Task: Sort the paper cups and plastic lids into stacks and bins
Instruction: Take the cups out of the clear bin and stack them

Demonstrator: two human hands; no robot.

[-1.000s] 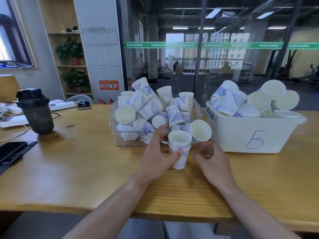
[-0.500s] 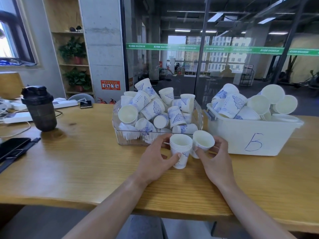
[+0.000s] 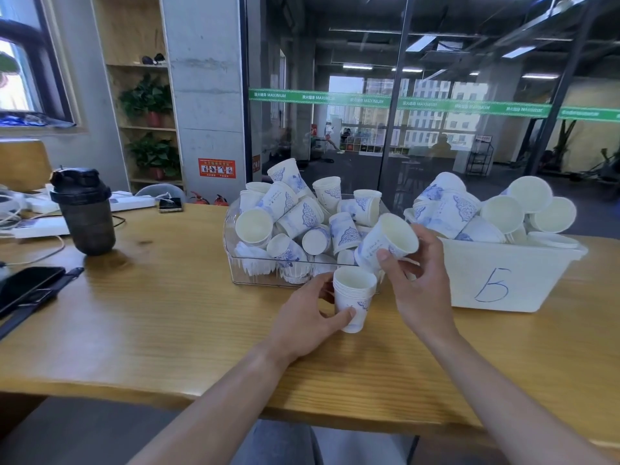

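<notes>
Fingers [image 3: 349, 313] of the left hand [image 3: 308, 325] curl round a stack of paper cups [image 3: 354, 298] standing on the smooth wooden table [image 3: 161, 317]. Right hand [image 3: 419, 286] pinches one round white cup [image 3: 387, 241] — tilted, just above the stack — by the clear bin [image 3: 235, 250].

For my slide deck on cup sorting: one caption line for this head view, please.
Left hand steadies a cup stack on the table while right hand holds a tilted cup above.
</notes>
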